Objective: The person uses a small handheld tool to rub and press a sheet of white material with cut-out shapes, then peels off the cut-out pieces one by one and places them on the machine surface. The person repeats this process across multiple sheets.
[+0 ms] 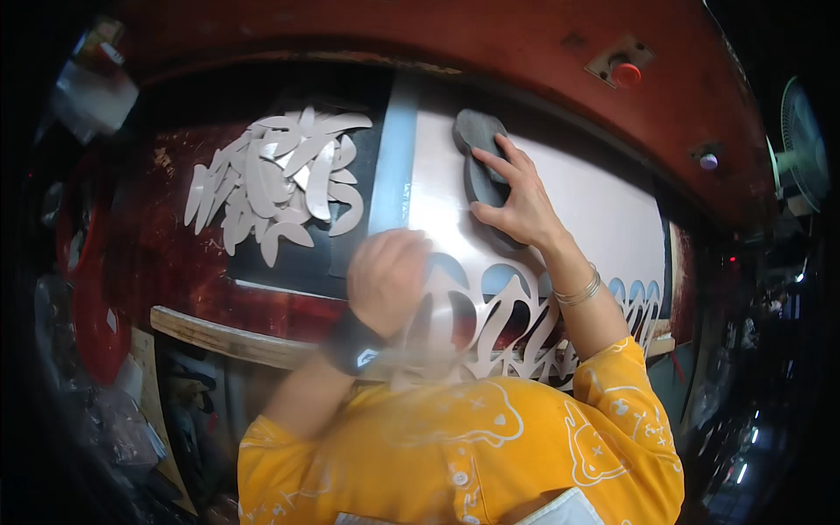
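My right hand (523,203) grips a dark grey, curved cutting die (479,133), thumb on the near side and fingers over its right edge. The die rests on a pale, glossy sheet (604,206). Rows of curved holes run along the sheet's near part, leaving a thin web (503,319) that hangs toward my body. Motion smears my left hand (385,278), which is over the sheet's left edge; its fingers are too blurred to read. To the left, a loose heap of curved, pale cut pieces (280,175) lies on a black board (302,262).
A red machine beam (394,31) spans the far side, with a red push button (626,74) on it. A light blue strip (395,157) shows beside the sheet. A wooden rail (232,337) edges the near left. A fan (801,144) stands at far right.
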A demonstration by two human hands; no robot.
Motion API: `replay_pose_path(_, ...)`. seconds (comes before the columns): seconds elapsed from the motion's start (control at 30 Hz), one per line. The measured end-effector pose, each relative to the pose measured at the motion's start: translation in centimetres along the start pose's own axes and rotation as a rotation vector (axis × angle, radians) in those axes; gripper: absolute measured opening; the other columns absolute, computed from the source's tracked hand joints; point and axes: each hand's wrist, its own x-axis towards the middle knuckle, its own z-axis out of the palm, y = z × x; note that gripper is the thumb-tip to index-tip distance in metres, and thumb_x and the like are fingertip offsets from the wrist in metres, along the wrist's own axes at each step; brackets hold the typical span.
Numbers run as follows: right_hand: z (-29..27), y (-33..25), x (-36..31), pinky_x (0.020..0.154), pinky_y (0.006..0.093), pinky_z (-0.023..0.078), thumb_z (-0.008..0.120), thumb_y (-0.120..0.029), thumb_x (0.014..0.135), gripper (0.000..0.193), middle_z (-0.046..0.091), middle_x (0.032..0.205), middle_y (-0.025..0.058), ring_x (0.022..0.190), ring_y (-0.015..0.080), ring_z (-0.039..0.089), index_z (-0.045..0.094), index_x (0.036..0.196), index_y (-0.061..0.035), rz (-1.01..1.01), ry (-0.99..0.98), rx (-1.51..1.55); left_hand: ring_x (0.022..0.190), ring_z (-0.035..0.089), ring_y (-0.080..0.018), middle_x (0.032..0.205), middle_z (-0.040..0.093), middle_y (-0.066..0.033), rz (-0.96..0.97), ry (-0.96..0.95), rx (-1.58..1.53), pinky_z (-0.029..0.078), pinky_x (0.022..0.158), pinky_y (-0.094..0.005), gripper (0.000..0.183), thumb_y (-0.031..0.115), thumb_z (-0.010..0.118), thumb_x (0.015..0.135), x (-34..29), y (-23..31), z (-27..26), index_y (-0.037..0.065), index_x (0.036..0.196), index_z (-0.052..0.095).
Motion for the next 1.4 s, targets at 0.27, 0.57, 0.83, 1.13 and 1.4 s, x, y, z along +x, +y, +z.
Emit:
replay_pose_path(0.27, 2.2, -4.9, 0.8, 0.106, 0.0462, 0.033, 0.068, -0.025, 0.064, 0.068, 0.033, 0.144, 0.0313, 0.131, 0.0454, 0.035, 0.057, 0.128, -0.0059, 0.0, 0.094, 0.095, 0.085, 0.063, -0.0274, 0.088, 0.066, -0.0064, -0.028, 0.018, -0.07, 0.049, 0.073, -0.0371, 0.01, 0.004, 0.069, 0.072, -0.6, 1.2, -0.5, 0.006, 0.082, 0.066)
replay_pose_path(0.57, 5.3, -5.2, 1.3, 0.101, 0.051, 0.036, 0.07, -0.022, 0.064, 0.064, 0.038, 0.136, 0.0312, 0.116, 0.05, 0.039, 0.057, 0.124, -0.0011, 0.055, 0.217, -0.04, 0.084, 0.064, -0.0256, 0.087, 0.066, -0.0049, -0.05, 0.041, -0.085, 0.049, 0.074, -0.0361, 0.01, 0.004, 0.069, 0.07, -1.1, 0.9, -0.2, 0.007, 0.079, 0.066)
replay_pose_path(0.83, 5.9, -6.3, 1.5, 0.1, 0.0511, 0.035, 0.072, -0.021, 0.065, 0.063, 0.037, 0.136, 0.0307, 0.116, 0.0497, 0.037, 0.057, 0.123, -0.0006, 0.094, 0.233, -0.064, 0.084, 0.063, -0.0244, 0.087, 0.065, -0.0038, -0.065, 0.03, -0.11, 0.049, 0.073, -0.0348, 0.011, 0.004, 0.068, 0.069, -1.1, 0.7, -0.2, 0.008, 0.08, 0.065)
replay_pose_path(1.13, 4.1, -6.1, 0.8, 0.107, 0.0481, 0.03, 0.072, -0.026, 0.072, 0.07, 0.029, 0.142, 0.0334, 0.129, 0.0482, 0.032, 0.047, 0.134, -0.0028, 0.108, 0.098, -0.005, 0.085, 0.063, -0.0251, 0.088, 0.065, -0.0047, -0.058, 0.019, -0.134, 0.049, 0.072, -0.0353, 0.012, 0.002, 0.069, 0.069, -0.7, 0.8, -0.5, 0.007, 0.08, 0.065)
replay_pose_path(1.4, -3.6, 0.1, -10.0, 0.109, 0.0492, 0.026, 0.064, -0.032, 0.082, 0.062, 0.037, 0.14, 0.0299, 0.131, 0.0459, 0.033, 0.046, 0.135, -0.0066, 0.269, 0.054, -0.214, 0.07, 0.062, -0.0251, 0.077, 0.064, -0.0091, 0.034, -0.01, -0.578, 0.049, 0.064, -0.0307, 0.012, 0.0, 0.071, 0.067, -3.2, 2.4, -4.7, 0.003, 0.077, 0.065)
